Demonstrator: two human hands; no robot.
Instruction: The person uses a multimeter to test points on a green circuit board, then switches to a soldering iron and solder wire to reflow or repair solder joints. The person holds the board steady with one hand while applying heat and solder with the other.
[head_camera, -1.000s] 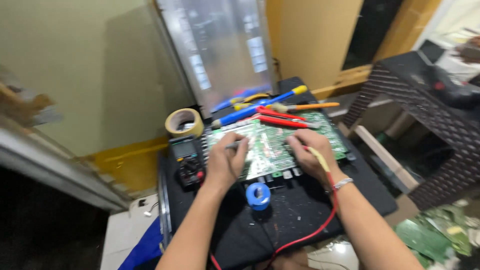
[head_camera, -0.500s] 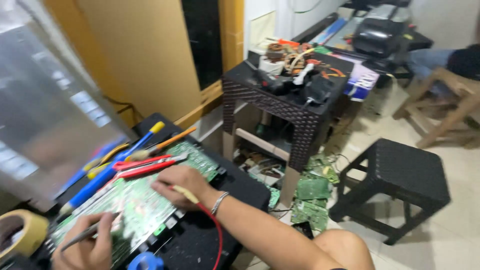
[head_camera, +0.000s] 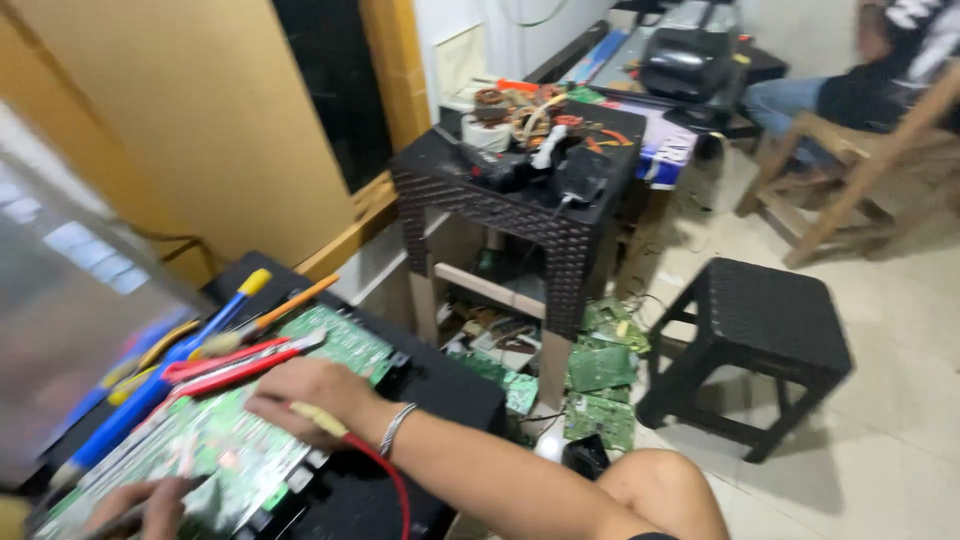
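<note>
- Circuit board (head_camera: 215, 440): green, lies flat on black tabletop (head_camera: 450, 395) at lower left, under both hands; blurred by motion.
- Black stool (head_camera: 760, 320): woven top, stands on tiled floor (head_camera: 900, 420), right of centre, well apart from board.
- Small black table (head_camera: 500, 200): behind stool, loaded w/ tools, coils & cables; loose green boards (head_camera: 600, 370) on floor beneath it.
- Wooden chair (head_camera: 860, 170): top right, another person seated there, partly out of frame.
- Right hand (head_camera: 305, 392): rests on board's near edge, fingers closed on yellowish probe (head_camera: 318, 418) w/ red lead (head_camera: 385, 475) trailing past wrist; metal bracelet (head_camera: 395, 430) on wrist.
- Left hand (head_camera: 140, 505): bottom-left corner, on board, fingers curled round thin dark probe; blurred.
- Red-handled pliers (head_camera: 225, 365): lie on board's far edge, just beside right hand.
- Blue-handled screwdriver (head_camera: 160, 380) & orange-handled tool (head_camera: 285, 300): lie beyond pliers, by board's far side.
</note>
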